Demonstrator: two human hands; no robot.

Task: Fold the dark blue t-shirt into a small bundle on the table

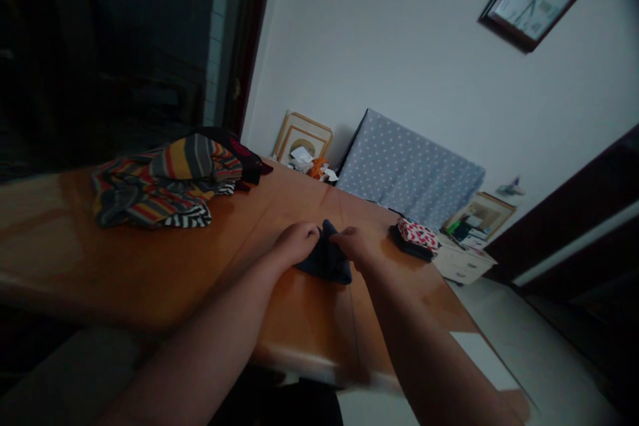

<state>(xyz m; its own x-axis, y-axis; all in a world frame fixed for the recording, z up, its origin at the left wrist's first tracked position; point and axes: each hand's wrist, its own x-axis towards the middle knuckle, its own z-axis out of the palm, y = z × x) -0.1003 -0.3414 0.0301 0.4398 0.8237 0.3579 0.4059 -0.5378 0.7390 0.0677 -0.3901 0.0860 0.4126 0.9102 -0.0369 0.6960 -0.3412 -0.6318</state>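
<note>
A small dark blue piece of cloth (327, 265) lies bunched on the wooden table (279, 326), its upper part lifted between my two hands. My left hand (298, 241) is closed on the cloth's left side. At its upper right, my right hand (351, 243) pinches the fabric between thumb and fingers. The lower part of the cloth rests on the tabletop. Whether it is a garment, and of what kind, I cannot make out.
A loose heap of striped clothes (170, 180) sits at the table's far left. To the right lies a folded stack topped by a red-and-white patterned cloth (418, 233). A white sheet (484, 359) is near the right edge. Behind stands a dotted grey cover (409, 166).
</note>
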